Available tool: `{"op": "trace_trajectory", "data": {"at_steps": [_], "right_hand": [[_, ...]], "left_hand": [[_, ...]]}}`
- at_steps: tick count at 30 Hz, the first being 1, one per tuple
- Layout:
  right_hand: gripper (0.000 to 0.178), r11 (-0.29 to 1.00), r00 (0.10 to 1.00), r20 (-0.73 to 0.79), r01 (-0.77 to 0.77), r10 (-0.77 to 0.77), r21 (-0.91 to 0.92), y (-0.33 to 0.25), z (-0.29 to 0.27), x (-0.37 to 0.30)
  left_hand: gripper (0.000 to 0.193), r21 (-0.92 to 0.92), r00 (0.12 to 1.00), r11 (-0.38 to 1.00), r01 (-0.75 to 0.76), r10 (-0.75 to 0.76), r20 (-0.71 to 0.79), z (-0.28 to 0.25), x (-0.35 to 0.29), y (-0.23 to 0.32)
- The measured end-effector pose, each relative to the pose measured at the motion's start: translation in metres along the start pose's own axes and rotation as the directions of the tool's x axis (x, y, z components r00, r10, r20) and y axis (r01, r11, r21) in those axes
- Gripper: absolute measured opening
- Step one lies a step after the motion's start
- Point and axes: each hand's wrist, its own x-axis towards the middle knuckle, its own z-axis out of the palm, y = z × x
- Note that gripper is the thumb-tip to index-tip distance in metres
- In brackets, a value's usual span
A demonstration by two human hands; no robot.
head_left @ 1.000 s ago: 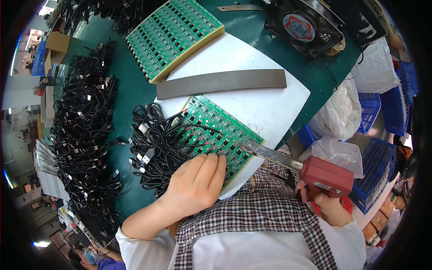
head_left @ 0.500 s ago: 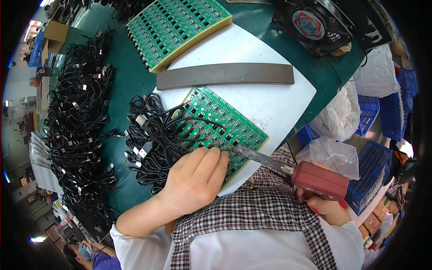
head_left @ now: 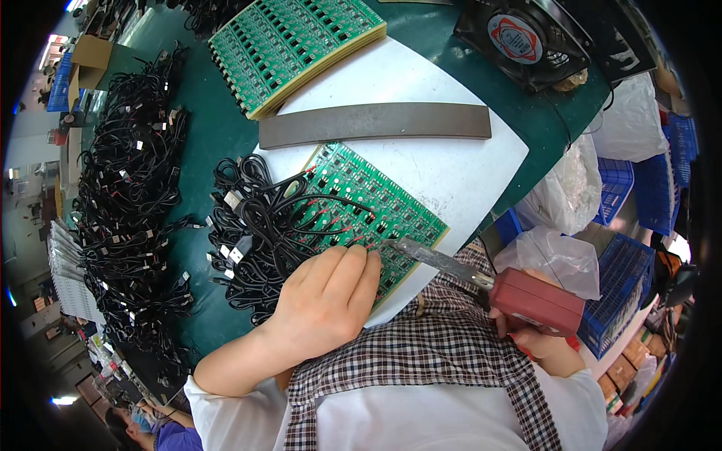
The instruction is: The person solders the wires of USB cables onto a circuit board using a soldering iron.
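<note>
A green printed circuit board (head_left: 398, 203) lies slanted on a white sheet. Black USB cables (head_left: 259, 203) are bunched over its left side, and several red wire ends reach its surface. My left hand (head_left: 327, 297) rests over the lower part of the board. Its fingers are pinched on a cable end, with red wire showing by the fingertips. My right hand (head_left: 526, 334), partly hidden, is wrapped round the dark red handle of a soldering iron (head_left: 535, 302). The iron's dark, flat tip points left, right beside my left fingertips at the board.
A brown-grey bar (head_left: 376, 122) lies across the white sheet (head_left: 466, 165) beyond the board. Behind it stands a stack of circuit boards (head_left: 301, 52). A black fan (head_left: 523, 41) is at far right, a long cable heap (head_left: 131, 203) at left, and blue crates (head_left: 620, 289) at right.
The soldering iron has shifted very slightly, its tip a little up and to the right. My left hand keeps its place on the board.
</note>
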Motion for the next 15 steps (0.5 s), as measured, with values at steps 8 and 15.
{"op": "trace_trajectory", "data": {"at_steps": [8, 15], "right_hand": [[0.087, 0.941, 0.994, -0.058, -0.068, 0.092, 0.331, -0.0063, 0.0066, -0.0017], [0.086, 0.924, 0.999, -0.022, -0.034, 0.046, 0.382, -0.0007, 0.0028, -0.0019]], "left_hand": [[0.030, 0.035, 0.999, 0.999, -0.029, 0.027, 0.044, -0.0006, -0.0005, -0.0018], [0.030, -0.018, 0.997, 0.997, -0.074, 0.074, 0.009, 0.0033, -0.0011, -0.0054]]}}
